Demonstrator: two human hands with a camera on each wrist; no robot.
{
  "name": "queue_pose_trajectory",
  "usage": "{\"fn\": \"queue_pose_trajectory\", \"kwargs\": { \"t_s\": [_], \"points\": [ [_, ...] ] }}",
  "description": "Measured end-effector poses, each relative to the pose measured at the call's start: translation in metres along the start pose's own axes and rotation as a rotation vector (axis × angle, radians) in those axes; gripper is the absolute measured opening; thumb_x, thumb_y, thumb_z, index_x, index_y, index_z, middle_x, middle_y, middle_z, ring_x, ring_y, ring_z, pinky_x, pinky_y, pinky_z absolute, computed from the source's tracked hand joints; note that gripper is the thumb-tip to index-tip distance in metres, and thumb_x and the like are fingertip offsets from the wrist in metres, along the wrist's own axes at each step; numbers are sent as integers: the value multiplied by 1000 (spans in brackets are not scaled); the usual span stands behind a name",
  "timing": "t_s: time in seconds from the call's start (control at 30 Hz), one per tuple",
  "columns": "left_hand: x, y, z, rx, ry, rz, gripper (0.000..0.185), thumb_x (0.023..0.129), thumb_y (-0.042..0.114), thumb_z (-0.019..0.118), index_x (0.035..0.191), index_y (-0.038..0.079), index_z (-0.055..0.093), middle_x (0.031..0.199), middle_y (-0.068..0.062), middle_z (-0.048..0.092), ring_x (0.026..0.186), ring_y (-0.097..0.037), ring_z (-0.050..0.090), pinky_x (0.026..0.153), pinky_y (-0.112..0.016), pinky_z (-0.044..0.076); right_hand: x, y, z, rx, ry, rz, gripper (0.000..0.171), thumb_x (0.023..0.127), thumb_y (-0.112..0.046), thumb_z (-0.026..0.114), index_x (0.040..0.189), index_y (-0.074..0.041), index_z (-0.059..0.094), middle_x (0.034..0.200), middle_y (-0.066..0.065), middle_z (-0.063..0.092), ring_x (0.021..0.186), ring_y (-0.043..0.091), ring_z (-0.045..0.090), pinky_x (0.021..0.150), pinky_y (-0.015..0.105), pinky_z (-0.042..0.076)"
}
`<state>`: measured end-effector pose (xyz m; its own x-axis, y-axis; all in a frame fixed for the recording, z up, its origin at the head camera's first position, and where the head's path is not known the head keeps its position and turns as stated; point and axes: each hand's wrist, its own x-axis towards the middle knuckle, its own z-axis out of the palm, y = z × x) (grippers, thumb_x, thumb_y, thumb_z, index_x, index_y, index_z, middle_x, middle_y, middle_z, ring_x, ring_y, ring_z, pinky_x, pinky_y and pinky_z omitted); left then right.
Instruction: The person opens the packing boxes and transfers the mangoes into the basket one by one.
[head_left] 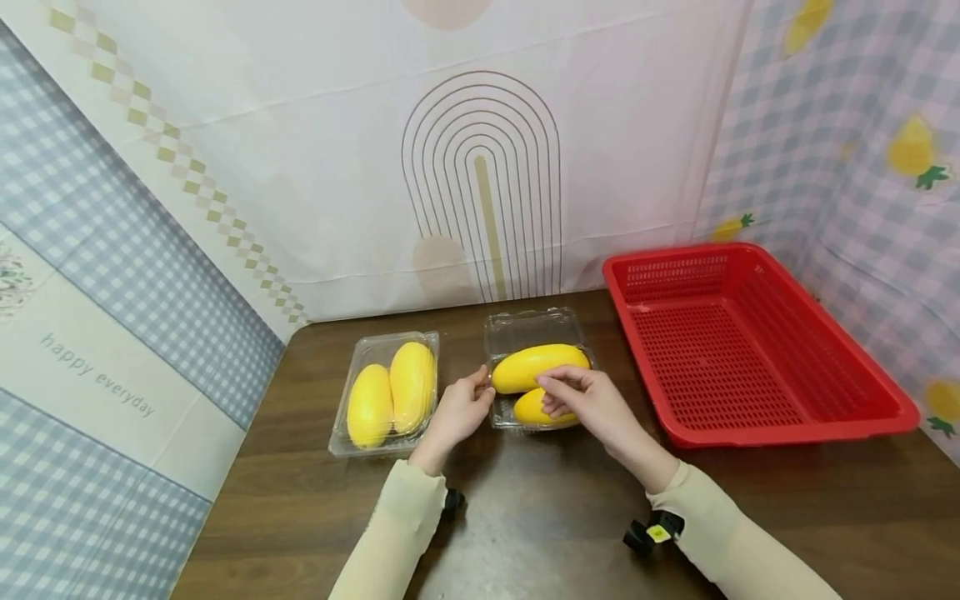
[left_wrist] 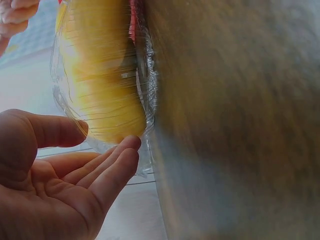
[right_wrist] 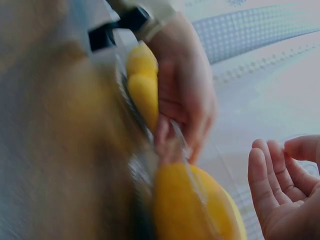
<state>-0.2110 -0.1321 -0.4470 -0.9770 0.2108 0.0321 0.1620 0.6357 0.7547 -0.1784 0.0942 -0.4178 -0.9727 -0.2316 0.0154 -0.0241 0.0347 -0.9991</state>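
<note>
On the brown table (head_left: 525,517) a clear plastic clamshell box (head_left: 501,333) stands with its lid tipped back and two yellow oval fruits (head_left: 540,365) inside. My left hand (head_left: 480,392) touches the box's left edge; in the left wrist view (left_wrist: 107,137) its thumb and straight fingers rest against the plastic over a fruit (left_wrist: 100,75). My right hand (head_left: 551,392) hovers just above the fruits with loosely curled fingers and holds nothing; the right wrist view (right_wrist: 280,165) shows it apart from the box and fruit (right_wrist: 190,205).
A second clear box (head_left: 352,446) with two yellow fruits lies to the left, shut. A large empty red perforated basket (head_left: 750,342) stands at the right. Cloth backdrops wall in the table behind and on both sides.
</note>
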Motion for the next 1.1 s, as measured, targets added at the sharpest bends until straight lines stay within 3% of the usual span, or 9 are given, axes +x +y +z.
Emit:
{"fn": "queue_pose_trajectory", "kwargs": {
  "t_s": [0.3,0.5,0.7,0.9,1.1],
  "points": [
    [0,1,1,4,-11,-4,50,102,14,55,146,-7,44,134,-20,62,110,-24,65,86,-39,54,8,-2,-15,-84,104,-79,26,95,-17,72,108,5,68,91,14,68,80,17,67,76,28,58],
    [-1,1,1,7,-10,-1,50,102,14,56,146,-7,44,135,-20,61,103,-23,65,83,-37,53,13,6,-16,-267,144,-125,22,92,-21,75,102,-3,68,92,7,68,83,18,62,75,23,52],
    [-1,0,1,0,-13,5,50,102,13,55,146,-8,44,136,-20,60,93,-23,64,76,-35,51,20,13,-14,-364,175,-160,18,90,-21,78,95,-8,67,87,4,68,81,20,63,74,25,52],
    [-1,0,2,13,-15,-6,50,102,14,55,146,-7,44,137,-19,59,107,-23,66,83,-36,54,23,19,-13,-470,182,-218,12,92,-22,76,93,-12,70,86,0,68,77,17,61,71,27,51],
    [0,-2,1,13,-16,-11,51,102,15,55,147,-7,44,134,-20,62,95,-20,63,73,-32,48,26,24,-15,-523,182,-257,10,94,-21,74,99,-12,74,95,1,71,81,17,61,75,33,52]
  ]
}}
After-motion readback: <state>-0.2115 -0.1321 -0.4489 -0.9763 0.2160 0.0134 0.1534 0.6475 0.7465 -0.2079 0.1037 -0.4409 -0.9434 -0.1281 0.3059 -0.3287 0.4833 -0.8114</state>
